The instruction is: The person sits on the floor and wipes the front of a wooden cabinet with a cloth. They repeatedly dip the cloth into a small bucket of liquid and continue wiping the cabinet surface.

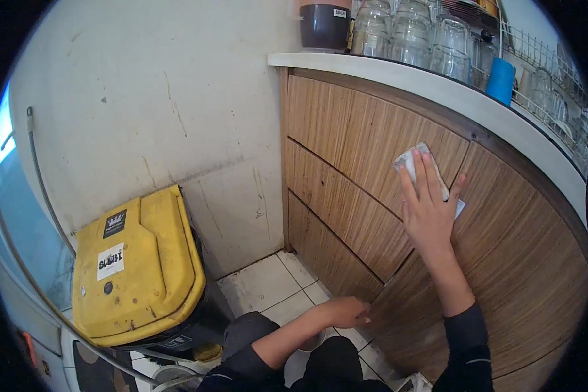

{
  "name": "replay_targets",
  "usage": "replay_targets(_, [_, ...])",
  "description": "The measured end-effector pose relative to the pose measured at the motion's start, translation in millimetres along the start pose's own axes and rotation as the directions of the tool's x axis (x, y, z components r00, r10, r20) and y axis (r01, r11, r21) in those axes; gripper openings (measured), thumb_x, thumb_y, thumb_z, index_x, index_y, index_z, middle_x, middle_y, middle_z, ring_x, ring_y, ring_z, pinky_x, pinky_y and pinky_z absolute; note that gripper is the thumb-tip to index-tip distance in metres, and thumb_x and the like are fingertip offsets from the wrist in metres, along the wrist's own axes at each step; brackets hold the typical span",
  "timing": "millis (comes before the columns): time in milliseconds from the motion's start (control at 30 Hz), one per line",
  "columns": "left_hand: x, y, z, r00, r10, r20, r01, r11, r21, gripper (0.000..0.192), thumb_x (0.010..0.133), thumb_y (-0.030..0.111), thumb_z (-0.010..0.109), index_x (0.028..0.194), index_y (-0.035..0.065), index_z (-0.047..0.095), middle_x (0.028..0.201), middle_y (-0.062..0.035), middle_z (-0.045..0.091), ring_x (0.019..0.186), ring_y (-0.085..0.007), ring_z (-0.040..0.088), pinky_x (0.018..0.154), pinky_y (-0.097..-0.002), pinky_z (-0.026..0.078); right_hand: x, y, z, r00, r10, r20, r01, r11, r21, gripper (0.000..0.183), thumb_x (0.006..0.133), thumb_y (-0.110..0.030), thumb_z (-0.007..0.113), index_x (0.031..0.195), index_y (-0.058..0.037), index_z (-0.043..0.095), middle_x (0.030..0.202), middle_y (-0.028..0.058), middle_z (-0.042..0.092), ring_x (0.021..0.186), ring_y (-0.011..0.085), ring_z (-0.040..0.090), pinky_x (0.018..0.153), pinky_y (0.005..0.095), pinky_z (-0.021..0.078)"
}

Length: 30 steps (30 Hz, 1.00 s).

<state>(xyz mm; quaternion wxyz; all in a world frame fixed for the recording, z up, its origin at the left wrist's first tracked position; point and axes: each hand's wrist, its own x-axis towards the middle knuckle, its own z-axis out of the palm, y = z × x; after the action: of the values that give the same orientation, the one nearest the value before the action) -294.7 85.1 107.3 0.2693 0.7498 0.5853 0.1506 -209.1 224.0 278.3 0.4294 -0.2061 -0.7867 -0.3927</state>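
My right hand [427,213], fingers spread, presses a folded white cloth [410,164] flat against the wood-grain front of the top drawer [343,117]. Part of the cloth is hidden under the fingers and palm. A small white piece [460,208], perhaps a label or a corner of cloth, shows beside the thumb. Lower down, my left hand [347,312] hangs over my knees near the bottom drawer [323,250]. Its fingers look curled, and its palm is turned out of sight. The middle drawer [333,193] lies between the two hands' heights.
Above the drawers runs a white countertop [372,63] with upturned glass mugs [411,36], a blue cup [500,81] and a dark container [325,25]. A yellow-lidded bin [142,264] stands left by the stained wall [176,98]. A hose [39,313] curves past it above floor tiles [262,281].
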Motion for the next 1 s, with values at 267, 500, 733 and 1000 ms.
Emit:
replay_targets(267, [-9.9, -10.5, 5.4, 0.998, -0.06, 0.009, 0.06, 0.998, -0.014, 0.035, 0.087, 0.033, 0.052, 0.1, 0.0006, 0.058, 0.099, -0.0206, 0.061, 0.095, -0.0388, 0.057, 0.079, -0.0465, 0.046, 19.6, 15.7, -20.6, 0.924, -0.365, 0.113, 0.381, 0.907, -0.183, 0.041, 0.077, -0.019, 0.05, 0.114, -0.0047, 0.058, 0.134, 0.009, 0.046, 0.127, 0.0211, 0.039, 0.109, 0.0447, 0.0234])
replay_targets(500, [17.5, -9.0, 13.6, 0.984, -0.175, 0.04, 0.16, 0.955, 0.25, 0.032, 0.084, 0.032, 0.058, 0.102, 0.0064, 0.062, 0.096, -0.0127, 0.065, 0.091, -0.0315, 0.063, 0.073, -0.0472, 0.049, 58.4, 16.2, 16.0, 0.851, -0.519, 0.079, 0.525, 0.836, -0.158, 0.043, 0.076, -0.018, 0.049, 0.113, 0.0022, 0.057, 0.124, 0.0144, 0.051, 0.12, 0.024, 0.045, 0.106, 0.0372, 0.0293])
replay_targets(733, [41.5, -4.0, 28.7, 0.995, -0.1, 0.021, 0.087, 0.936, 0.341, 0.028, 0.081, 0.03, 0.062, 0.097, 0.0076, 0.065, 0.093, -0.0103, 0.066, 0.089, -0.0294, 0.064, 0.067, -0.0452, 0.05, 111.9, -31.4, 78.3, 0.898, -0.438, 0.033, 0.433, 0.871, -0.232, 0.04, 0.077, -0.018, 0.049, 0.111, -0.0002, 0.057, 0.12, 0.0129, 0.054, 0.116, 0.025, 0.048, 0.104, 0.038, 0.0324])
replay_targets(1000, [31.5, -14.0, 22.3, 0.997, -0.048, 0.065, 0.028, 0.959, 0.281, 0.028, 0.085, 0.029, 0.055, 0.1, 0.0058, 0.061, 0.088, -0.0145, 0.065, 0.083, -0.0334, 0.065, 0.066, -0.0466, 0.052, 65.3, -12.7, 41.0, 0.908, -0.416, 0.041, 0.412, 0.871, -0.267, 0.037, 0.076, -0.019, 0.05, 0.109, -0.0032, 0.057, 0.117, 0.0131, 0.056, 0.113, 0.0254, 0.049, 0.102, 0.0393, 0.0345])
